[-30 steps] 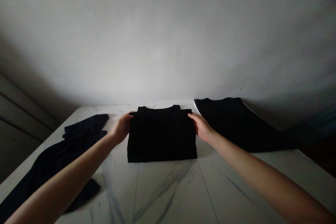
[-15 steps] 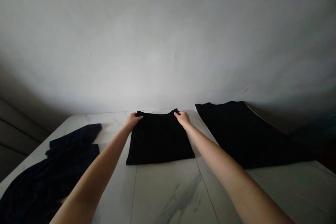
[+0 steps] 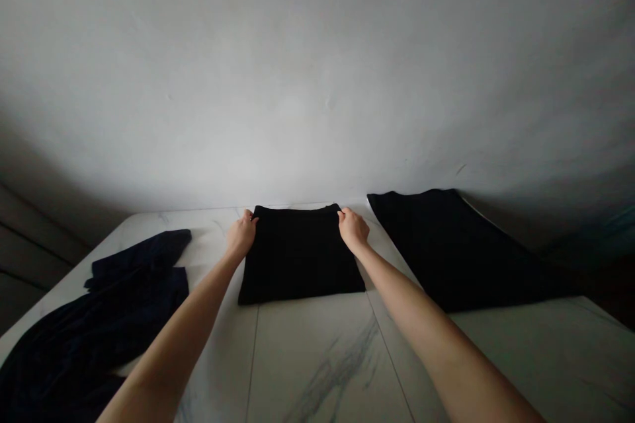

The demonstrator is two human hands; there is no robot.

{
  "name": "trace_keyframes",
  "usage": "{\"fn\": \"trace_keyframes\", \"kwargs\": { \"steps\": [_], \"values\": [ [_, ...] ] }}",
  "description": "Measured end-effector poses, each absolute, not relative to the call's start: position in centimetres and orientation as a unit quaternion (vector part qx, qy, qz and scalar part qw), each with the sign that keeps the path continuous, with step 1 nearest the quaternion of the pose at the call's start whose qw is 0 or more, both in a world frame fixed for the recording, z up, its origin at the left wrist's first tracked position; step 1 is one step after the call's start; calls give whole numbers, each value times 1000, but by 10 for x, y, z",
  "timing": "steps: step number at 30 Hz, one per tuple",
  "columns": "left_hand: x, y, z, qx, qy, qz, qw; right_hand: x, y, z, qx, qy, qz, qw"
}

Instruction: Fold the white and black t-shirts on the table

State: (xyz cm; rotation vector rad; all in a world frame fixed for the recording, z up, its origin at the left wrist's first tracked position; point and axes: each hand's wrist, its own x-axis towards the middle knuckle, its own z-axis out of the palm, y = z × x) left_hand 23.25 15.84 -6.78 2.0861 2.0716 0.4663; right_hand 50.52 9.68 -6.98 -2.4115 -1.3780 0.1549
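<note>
A folded black shirt point(image 3: 300, 258) lies on the white marble table point(image 3: 317, 357), close to the wall. My left hand point(image 3: 241, 236) grips its far left corner with curled fingers. At the far right corner, my right hand point(image 3: 354, 229) pinches the cloth the same way. Both arms reach straight forward over the table.
A dark navy garment point(image 3: 94, 317) lies crumpled at the table's left side. Another black garment point(image 3: 456, 251) is spread flat at the right, against the white wall point(image 3: 317, 79). The table's left edge runs near the navy cloth.
Both hands moved from the shirt's sides to its far corners and closed on them. The shirt's far edge with the collar now lies flat and straight.
</note>
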Motion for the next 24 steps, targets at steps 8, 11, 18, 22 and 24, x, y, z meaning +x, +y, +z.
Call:
{"fn": "trace_keyframes", "kwargs": {
  "steps": [8, 11, 18, 22, 24],
  "values": [
    [236, 166, -64, 669, 730, 118, 78, 503, 106, -68, -863, -475, 70, 157],
    [241, 177, -60, 631, 756, 143, 100, 505, 118, -62, -865, -463, 76, 175],
    [253, 182, -69, 621, 759, 178, 75, 500, 130, -77, -860, -465, 2, 210],
    [255, 174, -72, 632, 749, 194, 50, 503, 132, -87, -861, -468, -13, 198],
    [255, 172, -73, 633, 750, 186, 33, 504, 132, -88, -864, -467, -12, 189]
  ]
}}
